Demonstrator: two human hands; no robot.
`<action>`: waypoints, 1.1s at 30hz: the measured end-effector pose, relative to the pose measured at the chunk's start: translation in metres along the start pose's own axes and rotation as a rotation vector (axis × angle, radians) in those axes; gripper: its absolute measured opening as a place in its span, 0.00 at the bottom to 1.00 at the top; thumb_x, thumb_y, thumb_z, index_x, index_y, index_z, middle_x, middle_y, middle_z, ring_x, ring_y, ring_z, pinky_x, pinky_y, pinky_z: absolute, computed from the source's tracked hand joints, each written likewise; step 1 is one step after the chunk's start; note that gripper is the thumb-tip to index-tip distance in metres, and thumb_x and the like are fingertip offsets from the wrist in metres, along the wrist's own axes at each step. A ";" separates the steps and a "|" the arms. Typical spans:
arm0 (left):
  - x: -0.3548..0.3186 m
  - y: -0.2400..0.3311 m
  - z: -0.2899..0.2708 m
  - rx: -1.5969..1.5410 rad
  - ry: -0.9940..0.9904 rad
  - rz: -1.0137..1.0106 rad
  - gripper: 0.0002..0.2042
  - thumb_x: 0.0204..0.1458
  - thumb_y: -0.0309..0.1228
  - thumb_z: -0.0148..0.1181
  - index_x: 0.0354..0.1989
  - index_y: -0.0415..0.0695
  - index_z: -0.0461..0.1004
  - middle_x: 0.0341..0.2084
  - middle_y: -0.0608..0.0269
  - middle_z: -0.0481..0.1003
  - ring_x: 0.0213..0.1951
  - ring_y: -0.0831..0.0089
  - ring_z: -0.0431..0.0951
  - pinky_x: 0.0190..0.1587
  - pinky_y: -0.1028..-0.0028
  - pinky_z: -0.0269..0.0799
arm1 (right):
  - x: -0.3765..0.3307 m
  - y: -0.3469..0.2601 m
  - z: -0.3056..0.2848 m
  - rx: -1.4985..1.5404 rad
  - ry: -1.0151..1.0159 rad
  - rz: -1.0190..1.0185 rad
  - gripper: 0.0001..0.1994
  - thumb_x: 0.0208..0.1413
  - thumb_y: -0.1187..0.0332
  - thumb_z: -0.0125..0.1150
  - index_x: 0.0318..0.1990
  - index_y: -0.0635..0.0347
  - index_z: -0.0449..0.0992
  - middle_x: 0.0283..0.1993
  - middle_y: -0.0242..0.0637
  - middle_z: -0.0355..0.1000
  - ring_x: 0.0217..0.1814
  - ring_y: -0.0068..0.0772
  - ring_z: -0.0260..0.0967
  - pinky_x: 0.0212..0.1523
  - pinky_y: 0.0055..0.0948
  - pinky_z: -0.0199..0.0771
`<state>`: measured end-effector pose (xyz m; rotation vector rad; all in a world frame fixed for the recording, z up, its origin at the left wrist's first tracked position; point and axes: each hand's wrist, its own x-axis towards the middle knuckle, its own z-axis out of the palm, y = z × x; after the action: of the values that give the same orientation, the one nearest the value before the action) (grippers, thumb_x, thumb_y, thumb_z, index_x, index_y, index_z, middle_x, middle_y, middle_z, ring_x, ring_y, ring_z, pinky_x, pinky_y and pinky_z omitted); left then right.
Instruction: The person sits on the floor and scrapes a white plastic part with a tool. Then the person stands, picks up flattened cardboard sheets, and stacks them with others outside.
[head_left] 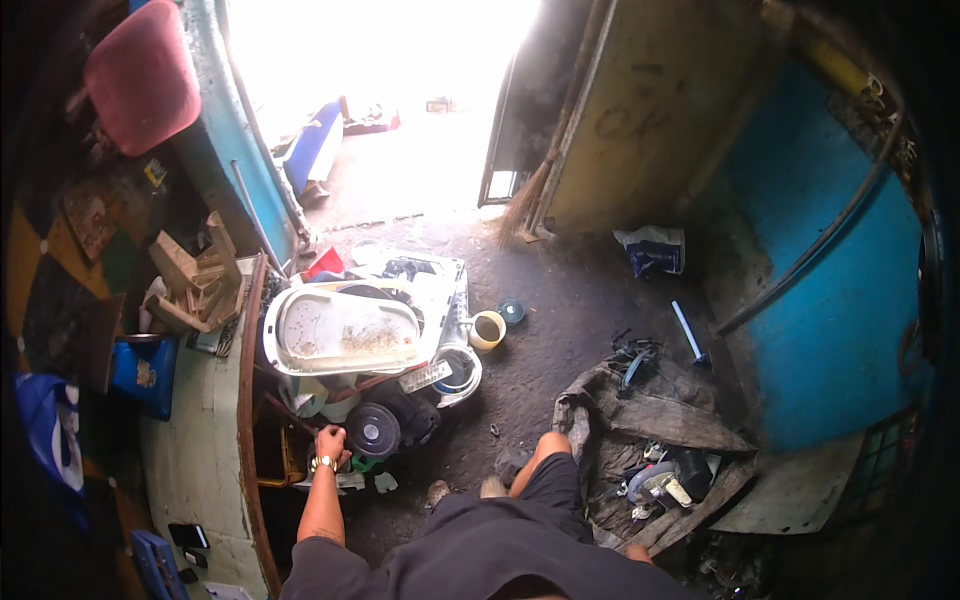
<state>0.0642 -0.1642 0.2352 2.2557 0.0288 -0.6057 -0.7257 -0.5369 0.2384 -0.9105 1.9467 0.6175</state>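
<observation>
My left hand (331, 446), with a gold-coloured watch on the wrist, reaches down into the pile on the left. Its fingers look curled; what they hold, if anything, I cannot make out. Close to its right lies a round black part (374, 430) with a ringed face, beside a dark housing (412, 412). An orange-yellow crate (283, 453) is to the hand's left. Just below the round part are green and whitish scraps (386, 482). My right hand does not show; a small patch of skin at the lower edge, right of my shorts, is unclear.
A dirty white plastic tub (345, 330) tops the pile. Beyond it are a white bucket (460, 374) and a cream mug (487, 330). A worn sack (665, 415) with scrap parts lies on the right. A wooden-edged bench (200, 430) runs along the left; a broom (525, 205) leans near the doorway.
</observation>
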 end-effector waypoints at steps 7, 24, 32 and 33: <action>0.164 0.130 0.121 0.102 -0.194 0.135 0.18 0.50 0.41 0.64 0.45 0.42 0.79 0.32 0.53 0.82 0.36 0.62 0.82 0.43 0.66 0.75 | 0.007 -0.165 0.056 0.264 -0.142 -0.031 0.10 0.51 0.65 0.59 0.31 0.64 0.80 0.31 0.48 0.77 0.26 0.48 0.76 0.28 0.46 0.77; 0.217 0.315 0.251 -0.066 -0.232 -0.795 0.15 0.58 0.38 0.58 0.48 0.42 0.76 0.34 0.62 0.80 0.26 0.66 0.80 0.28 0.62 0.77 | -0.111 -1.076 -0.160 0.296 -0.039 -1.099 0.08 0.60 0.68 0.54 0.44 0.60 0.74 0.30 0.37 0.75 0.20 0.27 0.72 0.17 0.26 0.72; 0.458 0.380 0.312 -0.155 -0.179 -0.844 0.15 0.55 0.37 0.56 0.44 0.40 0.79 0.31 0.58 0.81 0.27 0.63 0.81 0.26 0.57 0.77 | -0.240 -1.394 -0.018 -0.171 -0.370 -1.302 0.12 0.58 0.68 0.59 0.47 0.62 0.77 0.35 0.37 0.79 0.27 0.23 0.75 0.30 0.25 0.75; 0.522 0.400 0.326 -0.159 -0.238 -0.840 0.15 0.54 0.35 0.56 0.46 0.41 0.78 0.31 0.58 0.81 0.27 0.62 0.81 0.27 0.57 0.77 | -0.247 -1.445 0.000 -0.216 -0.367 -1.369 0.12 0.57 0.68 0.59 0.47 0.61 0.78 0.35 0.37 0.79 0.27 0.24 0.75 0.30 0.25 0.75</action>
<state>0.4741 -0.7569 0.0972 1.9387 0.9025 -1.2468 0.5031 -1.3282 0.3537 -1.7962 0.6132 0.1206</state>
